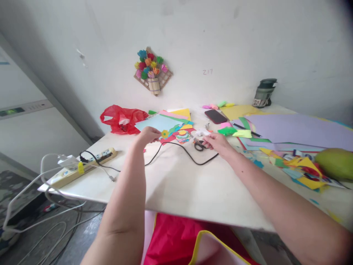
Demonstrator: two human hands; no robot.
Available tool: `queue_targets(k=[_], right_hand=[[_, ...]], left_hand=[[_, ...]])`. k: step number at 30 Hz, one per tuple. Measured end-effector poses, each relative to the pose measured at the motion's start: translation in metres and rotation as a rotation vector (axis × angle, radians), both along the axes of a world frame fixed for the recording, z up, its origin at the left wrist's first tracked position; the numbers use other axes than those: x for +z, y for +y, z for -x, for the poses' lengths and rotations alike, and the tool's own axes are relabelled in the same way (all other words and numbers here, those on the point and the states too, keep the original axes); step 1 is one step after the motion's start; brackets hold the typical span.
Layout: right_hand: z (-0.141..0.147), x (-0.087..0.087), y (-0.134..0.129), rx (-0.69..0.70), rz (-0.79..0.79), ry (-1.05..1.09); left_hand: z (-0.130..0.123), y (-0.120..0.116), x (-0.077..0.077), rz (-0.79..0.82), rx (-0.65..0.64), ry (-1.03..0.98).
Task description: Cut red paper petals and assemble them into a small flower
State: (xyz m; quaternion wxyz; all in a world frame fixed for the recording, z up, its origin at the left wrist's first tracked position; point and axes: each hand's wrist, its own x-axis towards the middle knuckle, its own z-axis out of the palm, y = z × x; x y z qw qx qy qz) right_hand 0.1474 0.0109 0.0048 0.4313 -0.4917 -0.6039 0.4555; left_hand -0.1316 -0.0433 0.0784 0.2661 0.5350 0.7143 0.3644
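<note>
My left hand [150, 136] is closed, pinching a small yellow paper flower [164, 133] at its fingertips. Just beyond it lies a small pile of round paper cutouts [182, 137] on red paper. My right hand [216, 142] is closed with its fingertips together, beside black-handled scissors [198, 147]. Its fingers overlap one handle loop and come close to a crumpled white piece [202, 132]; what they grip, if anything, I cannot make out. A black cable [187, 154] runs across the white table [176, 184] in front of both hands.
A power strip [82, 167] with cords sits at left, near a red plastic bag [122, 119]. Coloured sheets [292, 127], a phone [216, 116], a bottle [264, 93] and bright packets [227, 131] lie behind. Paper scraps [306, 171] and a green fruit [335, 163] are at right.
</note>
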Motion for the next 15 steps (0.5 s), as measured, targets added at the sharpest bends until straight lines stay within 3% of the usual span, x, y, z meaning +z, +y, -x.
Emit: queue_targets(k=[3, 8, 15], right_hand=[[0.002, -0.002, 0.0, -0.007, 0.004, -0.04], [0.002, -0.011, 0.004, 0.011, -0.068, -0.104], [-0.001, -0.012, 0.004, 0.008, -0.109, -0.199]], left_hand=[[0.035, -0.018, 0.0, 0.047, 0.013, 0.046], [0.083, -0.033, -0.011, 0.174, 0.14, 0.133], [0.118, -0.042, -0.019, 0.217, 0.302, 0.118]])
